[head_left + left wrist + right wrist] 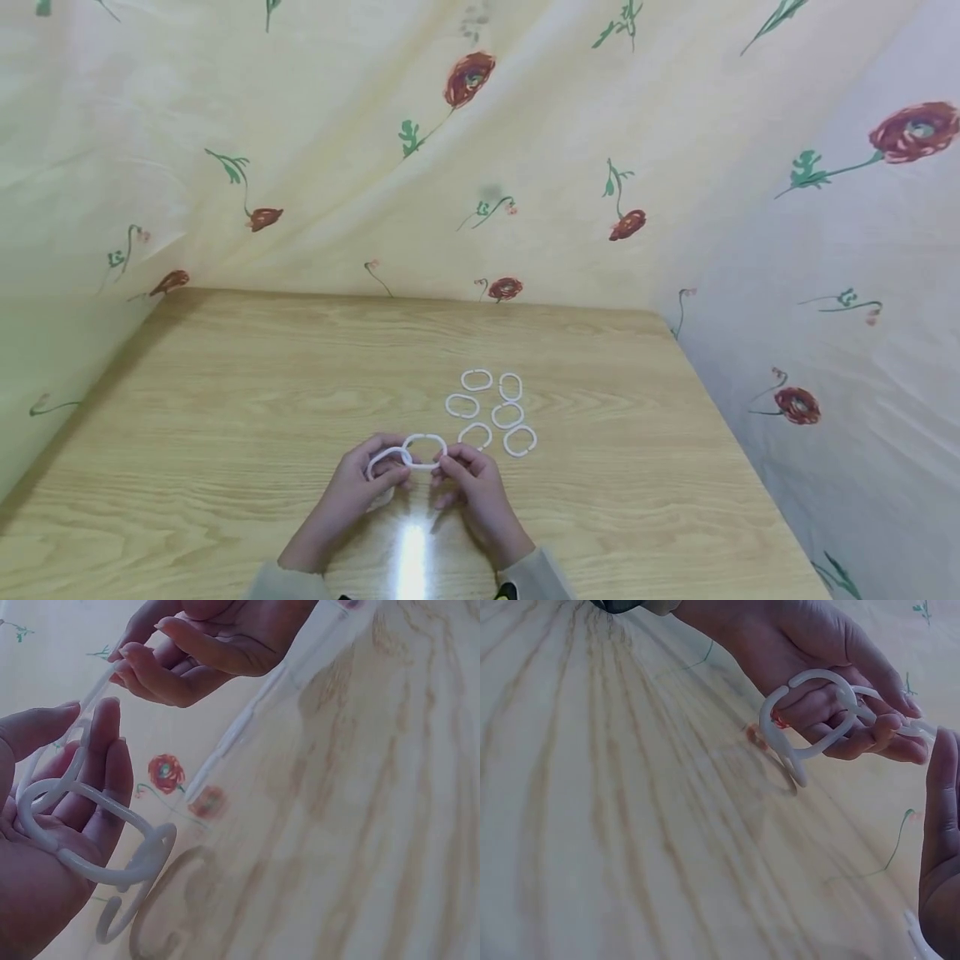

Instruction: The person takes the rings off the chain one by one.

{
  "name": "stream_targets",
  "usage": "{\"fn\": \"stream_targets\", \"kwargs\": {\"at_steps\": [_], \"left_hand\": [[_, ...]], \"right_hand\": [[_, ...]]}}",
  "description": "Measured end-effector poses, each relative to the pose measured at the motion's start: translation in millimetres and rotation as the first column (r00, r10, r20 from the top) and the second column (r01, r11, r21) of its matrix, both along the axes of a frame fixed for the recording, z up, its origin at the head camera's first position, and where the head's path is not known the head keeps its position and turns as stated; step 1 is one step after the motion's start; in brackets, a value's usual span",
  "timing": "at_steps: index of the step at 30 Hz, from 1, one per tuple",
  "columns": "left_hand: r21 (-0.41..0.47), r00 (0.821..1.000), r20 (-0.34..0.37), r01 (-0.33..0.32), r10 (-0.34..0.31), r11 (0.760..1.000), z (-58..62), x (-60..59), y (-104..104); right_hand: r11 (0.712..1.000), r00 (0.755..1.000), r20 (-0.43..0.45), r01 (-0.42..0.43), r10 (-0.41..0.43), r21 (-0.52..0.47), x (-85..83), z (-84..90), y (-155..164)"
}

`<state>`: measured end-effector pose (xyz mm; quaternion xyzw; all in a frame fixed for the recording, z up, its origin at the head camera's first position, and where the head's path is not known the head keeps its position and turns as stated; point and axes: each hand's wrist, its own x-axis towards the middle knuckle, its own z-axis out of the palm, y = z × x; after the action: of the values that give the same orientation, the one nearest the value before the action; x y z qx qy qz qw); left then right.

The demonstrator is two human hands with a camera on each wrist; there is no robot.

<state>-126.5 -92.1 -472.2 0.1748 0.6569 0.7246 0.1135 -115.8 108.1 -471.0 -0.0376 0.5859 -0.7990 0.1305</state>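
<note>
— What do the hands hold?

— Both are low over the near middle of the wooden table (225, 400). The left hand (358, 487) has its fingers curled round a white plastic ring (386, 462), thumb over its top. From the left wrist view that ring is linked to further ones that hang from the palm toward the wood.

— And the other?

— The right hand (472, 483) pinches a second white ring (424, 450) between thumb and fingertips. The two rings meet between the hands; whether they are already linked, I cannot tell.

— Anything else on the surface?

— Six loose rings (491, 410) lie in two short rows just beyond the right hand, apart from it. A pale floral cloth (525, 150) stands behind and to the sides.
</note>
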Motion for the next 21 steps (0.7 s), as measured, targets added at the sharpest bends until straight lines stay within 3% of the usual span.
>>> {"fn": "stream_targets", "kwargs": {"at_steps": [6, 14, 21], "left_hand": [[-0.022, 0.991, 0.132, -0.019, 0.022, 1.000, 2.8, 0.8, -0.4], [0.104, 0.997, 0.071, 0.027, -0.034, 0.994, -0.3, -1.0, -2.4], [0.025, 0.996, 0.086, -0.037, 0.035, 0.999, -0.3, -0.4, -1.3]], "right_hand": [[0.999, 1.000, 0.009, 0.021, -0.020, -0.039, -0.4, -0.5, 1.5], [0.994, 0.997, 0.038, 0.073, -0.070, -0.078, -2.6, -1.9, 1.4], [0.993, 0.994, 0.050, 0.099, -0.096, -0.062, -2.6, -1.7, 1.3]]}}
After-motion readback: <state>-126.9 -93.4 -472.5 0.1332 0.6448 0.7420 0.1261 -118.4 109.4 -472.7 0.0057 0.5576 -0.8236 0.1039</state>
